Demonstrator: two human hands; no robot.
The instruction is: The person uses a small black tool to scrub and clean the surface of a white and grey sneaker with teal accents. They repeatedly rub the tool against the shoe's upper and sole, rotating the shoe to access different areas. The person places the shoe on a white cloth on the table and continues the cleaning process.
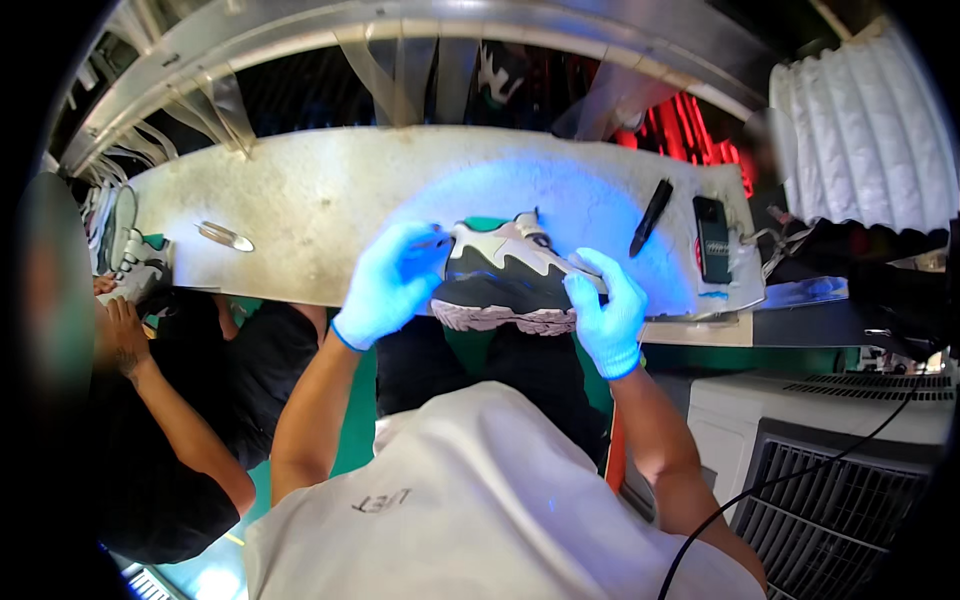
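Over the front edge of the table I hold a sneaker (508,272) sideways, its dark and off-white upper turned up toward me and its chunky pale pinkish sole facing my body. A patch of green lining shows at its collar. My left hand (390,285), in a light glove, grips the heel end. At the toe end, my gloved right hand (611,312) closes thumb and fingers on the shoe. Blue light falls on both gloves and on the tabletop around them. The far side of the shoe is hidden.
On the pale table (290,200) lie a slim black tool (652,218), a dark phone (712,240) and a small metallic tool (225,236). A co-worker's hand (125,330) is by another shoe (140,270) at left. A white ribbed duct (865,130) and a black cable (790,476) are at right.
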